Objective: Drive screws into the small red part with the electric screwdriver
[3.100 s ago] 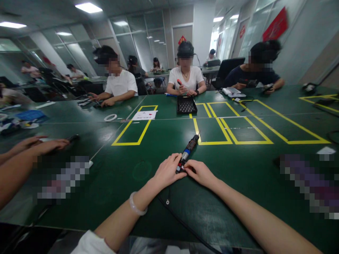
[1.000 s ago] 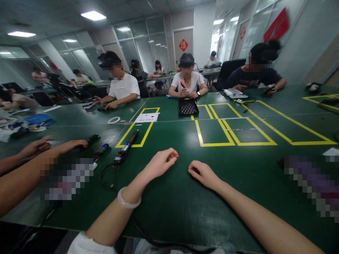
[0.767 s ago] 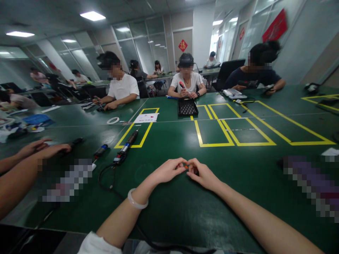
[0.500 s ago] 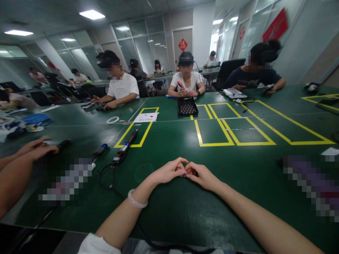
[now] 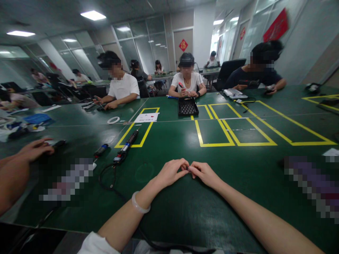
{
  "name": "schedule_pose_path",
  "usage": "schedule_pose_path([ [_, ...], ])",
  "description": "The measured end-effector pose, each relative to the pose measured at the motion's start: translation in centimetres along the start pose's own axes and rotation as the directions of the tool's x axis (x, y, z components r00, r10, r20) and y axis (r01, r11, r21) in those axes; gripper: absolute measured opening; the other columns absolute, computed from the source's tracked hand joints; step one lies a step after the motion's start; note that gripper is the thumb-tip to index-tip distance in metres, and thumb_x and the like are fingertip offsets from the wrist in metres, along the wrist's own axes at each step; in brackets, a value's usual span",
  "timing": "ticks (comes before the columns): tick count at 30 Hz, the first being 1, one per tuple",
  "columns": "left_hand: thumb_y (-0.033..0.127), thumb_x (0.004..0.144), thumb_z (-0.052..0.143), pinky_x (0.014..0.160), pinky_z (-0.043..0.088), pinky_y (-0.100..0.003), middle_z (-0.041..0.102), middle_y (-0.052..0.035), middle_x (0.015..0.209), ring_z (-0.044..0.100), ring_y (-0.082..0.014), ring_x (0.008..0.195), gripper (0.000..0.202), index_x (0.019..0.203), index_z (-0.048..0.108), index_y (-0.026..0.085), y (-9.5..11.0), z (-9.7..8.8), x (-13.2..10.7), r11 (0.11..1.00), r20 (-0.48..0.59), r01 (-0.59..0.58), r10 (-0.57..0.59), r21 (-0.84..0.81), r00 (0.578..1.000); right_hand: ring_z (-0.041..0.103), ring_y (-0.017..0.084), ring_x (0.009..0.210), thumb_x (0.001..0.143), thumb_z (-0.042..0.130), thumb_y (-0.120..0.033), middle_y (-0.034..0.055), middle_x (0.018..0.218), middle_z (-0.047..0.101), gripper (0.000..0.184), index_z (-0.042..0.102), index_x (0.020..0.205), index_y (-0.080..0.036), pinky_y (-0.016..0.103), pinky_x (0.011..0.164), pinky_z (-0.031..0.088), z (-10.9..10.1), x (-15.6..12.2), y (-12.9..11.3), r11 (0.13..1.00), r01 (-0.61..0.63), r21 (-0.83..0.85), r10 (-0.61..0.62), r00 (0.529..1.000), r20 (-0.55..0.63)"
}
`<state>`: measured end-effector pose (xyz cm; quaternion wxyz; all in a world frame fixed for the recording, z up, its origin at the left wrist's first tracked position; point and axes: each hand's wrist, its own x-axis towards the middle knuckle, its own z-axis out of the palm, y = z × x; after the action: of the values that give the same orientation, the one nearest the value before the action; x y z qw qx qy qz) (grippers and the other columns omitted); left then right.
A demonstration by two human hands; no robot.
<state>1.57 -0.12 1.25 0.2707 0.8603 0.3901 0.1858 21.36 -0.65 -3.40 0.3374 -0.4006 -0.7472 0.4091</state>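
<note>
Over the green table (image 5: 169,204), my left hand (image 5: 173,172) and my right hand (image 5: 203,173) meet at the fingertips. Both hands are closed, thumbs pinched against bent fingers. Something tiny and dark seems to sit between the fingertips, but it is mostly covered and too small to name. A pale bangle (image 5: 140,203) circles my left wrist. To the left of my hands lies an electric screwdriver (image 5: 126,146) with a black cable, untouched. A shorter black and blue tool (image 5: 101,150) rests beside it.
Yellow tape outlines (image 5: 214,144) mark the table ahead. Beyond them stands a black tray (image 5: 188,107) of small parts, before a seated person. A printed sheet (image 5: 147,117) and a white ring (image 5: 113,120) lie further left. Another person's hand (image 5: 37,147) reaches in at left.
My fingertips have drawn closer together, and an orange bit seen between them before is hidden now. My left forearm has shifted slightly right. The hand at far left has moved a little.
</note>
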Motion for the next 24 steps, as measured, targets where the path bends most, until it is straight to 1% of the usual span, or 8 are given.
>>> schedule_pose_path([
  [5,0.035,0.089,0.051,0.078,0.044,-0.026,0.066,-0.0009,0.091,0.062,-0.0147,0.085,0.018,0.099,0.057,0.021,-0.4,-0.3,-0.1,1.0,-0.021,0.022,-0.022,0.016,1.0,0.052,0.012,0.062,0.089,0.057,-0.038,-0.0027,0.071,0.057,0.022,0.055,0.098,-0.019,0.022,0.058,0.039,0.2,-0.1,-0.1,0.996,0.012,0.087,-0.008,0.999,-0.046],
  [10,0.039,0.09,0.05,0.077,0.045,-0.025,0.066,-0.0012,0.092,0.062,-0.0142,0.084,0.022,0.1,0.057,0.021,-0.4,-0.9,-0.1,0.999,0.013,0.026,-0.026,-0.029,1.0,0.051,0.011,0.064,0.089,0.057,-0.033,-0.0007,0.076,0.059,0.017,0.056,0.096,-0.018,0.022,0.059,0.04,0.2,-0.1,0.0,0.997,0.04,0.063,-0.038,0.999,-0.039],
  [13,0.043,0.09,0.048,0.08,0.046,-0.027,0.066,-0.0027,0.097,0.062,-0.0149,0.088,0.032,0.114,0.053,0.022,-1.4,-2.5,-0.3,0.998,-0.023,0.047,-0.048,-0.037,0.999,0.051,0.012,0.063,0.088,0.058,-0.032,-0.0009,0.073,0.058,0.017,0.059,0.095,-0.017,0.022,0.058,0.039,0.1,0.0,0.1,0.999,0.027,0.034,-0.025,0.998,-0.051],
  [16,0.045,0.09,0.046,0.087,0.046,-0.031,0.064,-0.005,0.109,0.061,-0.017,0.098,0.044,0.129,0.045,0.023,-4.5,-5.4,-1.2,0.986,-0.156,0.152,-0.141,0.065,0.978,0.05,0.011,0.062,0.086,0.06,-0.031,-0.0013,0.071,0.057,0.016,0.061,0.093,-0.016,0.022,0.057,0.039,0.0,0.0,0.1,0.999,0.008,0.034,-0.006,0.999,-0.052],
  [18,0.046,0.089,0.047,0.091,0.045,-0.034,0.06,-0.0071,0.117,0.058,-0.0202,0.105,0.047,0.13,0.045,0.022,-7.6,-7.7,-2.5,0.929,-0.295,0.302,-0.234,0.212,0.926,0.05,0.011,0.061,0.086,0.061,-0.03,-0.0012,0.071,0.057,0.016,0.061,0.093,-0.016,0.021,0.057,0.038,0.0,0.0,0.1,0.999,0.0,0.045,0.002,0.999,-0.045],
  [20,0.045,0.087,0.049,0.097,0.042,-0.039,0.056,-0.0113,0.125,0.053,-0.0253,0.115,0.049,0.128,0.048,0.018,-11.0,-9.8,-4.4,0.801,-0.417,0.479,-0.321,0.36,0.851,0.05,0.011,0.062,0.086,0.06,-0.03,-0.0011,0.071,0.058,0.015,0.062,0.092,-0.016,0.021,0.057,0.038,0.0,0.0,0.0,0.999,0.001,0.053,0.001,0.999,-0.044],
  [22,0.045,0.083,0.052,0.098,0.041,-0.044,0.047,-0.0153,0.136,0.048,-0.0314,0.121,0.057,0.132,0.046,0.017,-14.1,-11.5,-6.5,0.625,-0.5,0.654,-0.439,0.427,0.746,0.05,0.011,0.062,0.086,0.06,-0.03,-0.0009,0.071,0.058,0.015,0.062,0.091,-0.015,0.021,0.057,0.038,0.0,0.0,-0.1,0.998,-0.004,0.058,0.007,0.999,-0.042],
  [24,0.049,0.079,0.056,0.096,0.042,-0.047,0.037,-0.0169,0.144,0.044,-0.0365,0.124,0.067,0.136,0.042,0.017,-16.6,-12.8,-8.6,0.471,-0.535,0.773,-0.558,0.425,0.635,0.049,0.011,0.061,0.086,0.06,-0.031,-0.0012,0.07,0.057,0.016,0.062,0.091,-0.015,0.021,0.056,0.037,0.1,0.1,-0.1,0.998,-0.011,0.058,0.013,0.999,-0.038],
])
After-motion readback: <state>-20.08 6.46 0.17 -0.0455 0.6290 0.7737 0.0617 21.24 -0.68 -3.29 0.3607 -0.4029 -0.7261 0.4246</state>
